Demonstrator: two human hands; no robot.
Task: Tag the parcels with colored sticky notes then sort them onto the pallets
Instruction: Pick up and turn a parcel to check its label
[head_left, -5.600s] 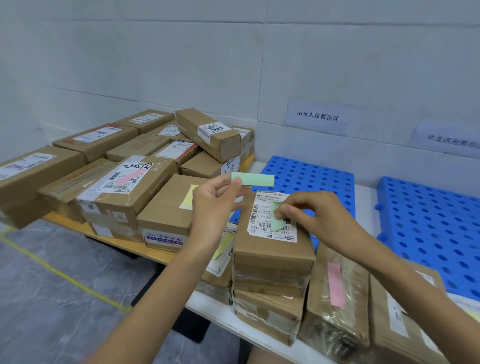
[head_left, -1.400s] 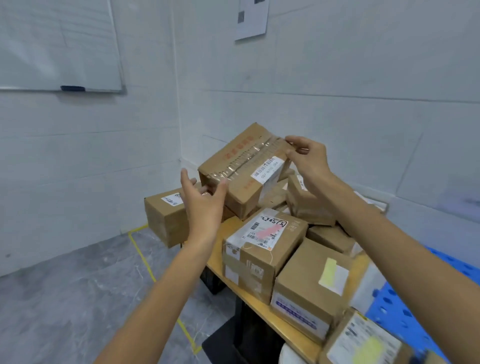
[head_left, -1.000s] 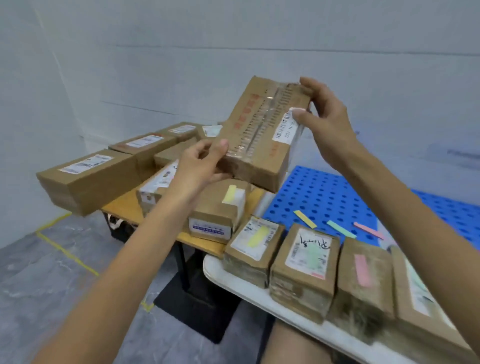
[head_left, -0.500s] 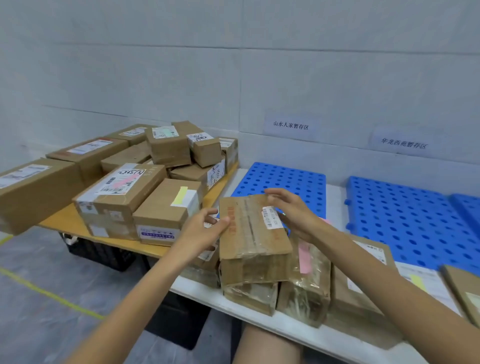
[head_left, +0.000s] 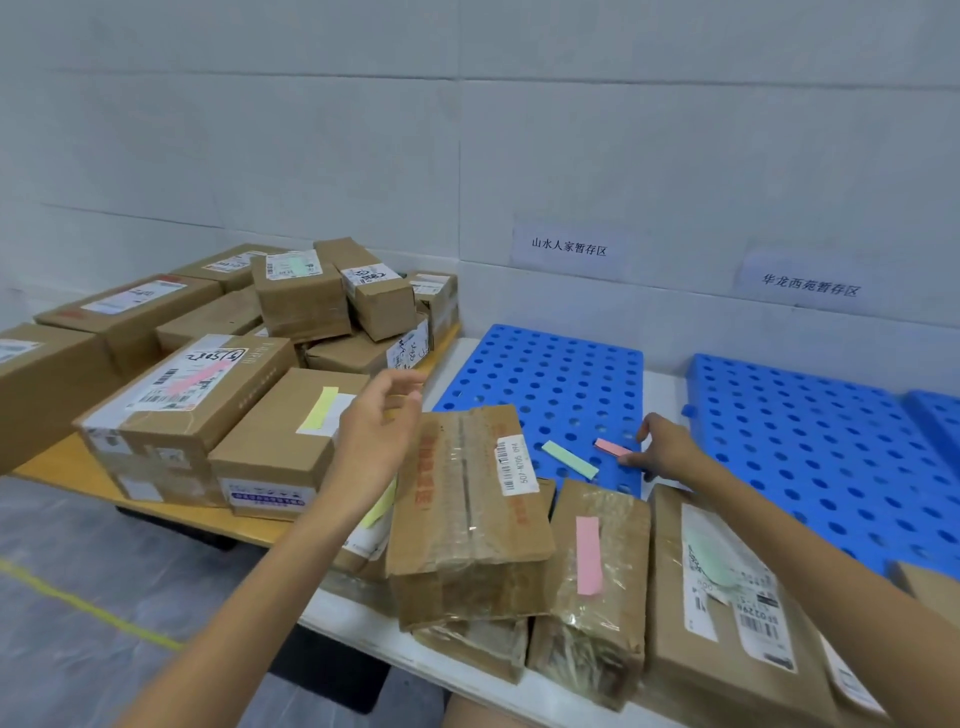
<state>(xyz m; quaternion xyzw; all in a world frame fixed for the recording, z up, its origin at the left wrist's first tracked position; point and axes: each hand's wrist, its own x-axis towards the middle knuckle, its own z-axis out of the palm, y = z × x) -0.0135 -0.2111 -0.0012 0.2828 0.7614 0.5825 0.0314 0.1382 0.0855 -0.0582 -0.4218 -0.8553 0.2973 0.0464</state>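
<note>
Left hand loose-fingered beside stacked parcel; right hand, fingers apart, at pink note near green note on pallet.

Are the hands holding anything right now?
Left hand holds nothing. Right hand touches the end of the pink paper sticky note on the blue plastic pallet; grip unclear.

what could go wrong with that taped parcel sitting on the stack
The taped parcel lies on other parcels near the table edge, unheld; it may slide off. The right hand reaches for the pink note close beside the green note, so its fingers might drag both.
</note>
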